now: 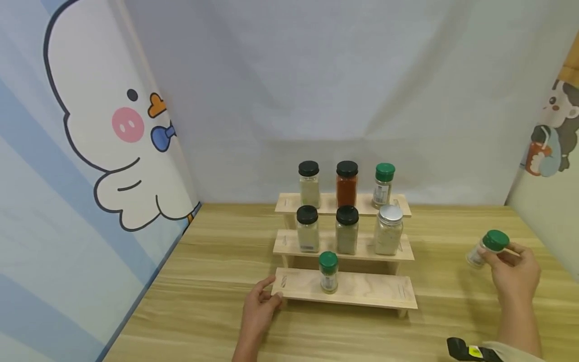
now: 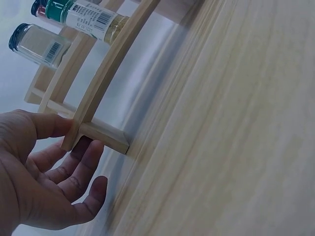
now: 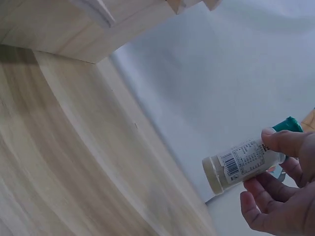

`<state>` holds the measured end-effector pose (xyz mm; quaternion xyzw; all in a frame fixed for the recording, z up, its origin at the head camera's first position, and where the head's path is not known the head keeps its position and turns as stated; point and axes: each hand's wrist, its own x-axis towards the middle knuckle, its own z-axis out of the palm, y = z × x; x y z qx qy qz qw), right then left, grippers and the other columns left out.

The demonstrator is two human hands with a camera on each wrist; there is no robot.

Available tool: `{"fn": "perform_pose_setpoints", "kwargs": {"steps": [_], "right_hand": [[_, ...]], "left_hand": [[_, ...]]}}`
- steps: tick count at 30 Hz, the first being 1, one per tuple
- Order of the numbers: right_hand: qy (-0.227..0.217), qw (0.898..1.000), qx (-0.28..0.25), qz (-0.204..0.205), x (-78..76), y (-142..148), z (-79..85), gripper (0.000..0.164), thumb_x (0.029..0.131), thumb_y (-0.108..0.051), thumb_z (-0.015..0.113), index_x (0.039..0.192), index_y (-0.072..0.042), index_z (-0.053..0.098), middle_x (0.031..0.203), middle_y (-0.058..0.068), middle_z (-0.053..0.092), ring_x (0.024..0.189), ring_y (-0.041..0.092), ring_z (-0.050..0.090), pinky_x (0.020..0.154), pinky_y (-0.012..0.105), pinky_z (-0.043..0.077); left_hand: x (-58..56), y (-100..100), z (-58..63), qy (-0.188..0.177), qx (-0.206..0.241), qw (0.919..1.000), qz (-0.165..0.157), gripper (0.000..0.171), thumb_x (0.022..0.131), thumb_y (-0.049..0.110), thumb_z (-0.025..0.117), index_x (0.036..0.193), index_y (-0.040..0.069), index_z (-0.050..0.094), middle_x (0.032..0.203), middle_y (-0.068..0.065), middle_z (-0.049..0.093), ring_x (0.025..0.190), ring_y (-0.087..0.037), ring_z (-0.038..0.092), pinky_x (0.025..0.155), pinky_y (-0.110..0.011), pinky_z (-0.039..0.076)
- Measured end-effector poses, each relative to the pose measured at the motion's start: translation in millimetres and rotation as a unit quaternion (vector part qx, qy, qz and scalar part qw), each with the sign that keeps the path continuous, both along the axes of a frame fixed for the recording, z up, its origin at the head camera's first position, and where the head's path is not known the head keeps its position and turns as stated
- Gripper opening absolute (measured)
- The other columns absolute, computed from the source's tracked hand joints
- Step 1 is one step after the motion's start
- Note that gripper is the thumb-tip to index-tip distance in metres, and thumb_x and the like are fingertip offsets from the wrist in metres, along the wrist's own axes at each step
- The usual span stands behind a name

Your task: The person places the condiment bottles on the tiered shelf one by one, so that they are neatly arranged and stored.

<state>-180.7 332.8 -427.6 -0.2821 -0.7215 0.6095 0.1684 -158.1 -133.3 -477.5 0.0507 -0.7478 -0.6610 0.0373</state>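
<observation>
My right hand (image 1: 517, 271) holds a small glass spice jar (image 3: 238, 164) with a green lid, tilted, off to the right of a three-step wooden spice rack (image 1: 371, 290). In the right wrist view the thumb lies on one side of the jar and fingers on the other; a barcode label and pale contents show. My left hand (image 2: 54, 167) pinches the left end of the rack's lowest step between thumb and fingers. On that step stands another green-lidded jar (image 1: 328, 274), left of the middle.
The middle step bears two black-lidded jars, one of them greyish (image 1: 347, 234), and a silver-lidded jar (image 1: 388, 234). On the top step are a pale jar (image 1: 309, 188), a red-orange jar (image 1: 347, 188) and a green-lidded jar (image 1: 382, 188). Cloth walls (image 1: 339, 100) border the wood-grain table (image 1: 203, 286).
</observation>
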Motion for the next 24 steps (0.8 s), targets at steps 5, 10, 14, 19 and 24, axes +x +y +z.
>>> {"fn": "perform_pose_setpoints", "kwargs": {"steps": [5,10,14,19,24], "right_hand": [[0.024,0.999,-0.022,0.029,13.5,-4.7,2.6,0.041,0.08,-0.022,0.074,0.107,-0.026,0.044,0.113,0.0,0.045,0.082,-0.003,0.046,0.062,0.012,0.045],[0.018,0.996,0.013,0.083,28.0,-6.1,3.7,0.039,0.082,-0.022,0.072,0.107,-0.021,0.043,0.111,0.005,0.044,0.077,-0.006,0.049,0.063,0.015,0.047],[0.019,0.993,0.037,0.109,36.3,-8.5,6.6,0.038,0.083,-0.022,0.071,0.108,-0.016,0.043,0.11,0.008,0.046,0.075,-0.006,0.051,0.064,0.018,0.049],[0.049,0.981,0.067,0.175,41.0,-10.5,8.0,0.037,0.085,-0.019,0.069,0.112,-0.014,0.044,0.104,-0.001,0.051,0.078,-0.004,0.055,0.066,0.024,0.051],[0.1,0.952,0.002,0.29,41.1,-12.1,12.7,0.041,0.087,-0.003,0.064,0.118,-0.02,0.043,0.099,-0.011,0.057,0.085,0.001,0.058,0.069,0.026,0.051]], "left_hand": [[-2.0,1.0,-1.2,-0.002,0.0,1.0,0.008,0.047,0.082,-0.003,0.063,0.127,-0.007,0.05,0.077,-0.015,0.064,0.068,-0.029,0.064,0.059,-0.026,0.045],[-0.2,1.9,-0.7,-0.004,0.003,1.0,0.007,0.047,0.082,-0.003,0.063,0.127,-0.007,0.05,0.076,-0.015,0.064,0.067,-0.029,0.064,0.057,-0.025,0.045],[0.9,2.8,-0.8,-0.004,0.003,1.0,0.004,0.047,0.082,-0.003,0.063,0.127,-0.007,0.049,0.077,-0.016,0.064,0.067,-0.029,0.064,0.057,-0.025,0.045],[0.1,2.6,-0.6,-0.005,0.004,1.0,0.005,0.048,0.082,-0.002,0.063,0.127,-0.006,0.049,0.078,-0.016,0.064,0.068,-0.029,0.063,0.058,-0.025,0.046],[0.7,1.0,-0.1,-0.008,0.006,0.9999,0.004,0.049,0.083,-0.001,0.063,0.129,-0.005,0.048,0.08,-0.017,0.064,0.069,-0.03,0.063,0.061,-0.026,0.046]]}}
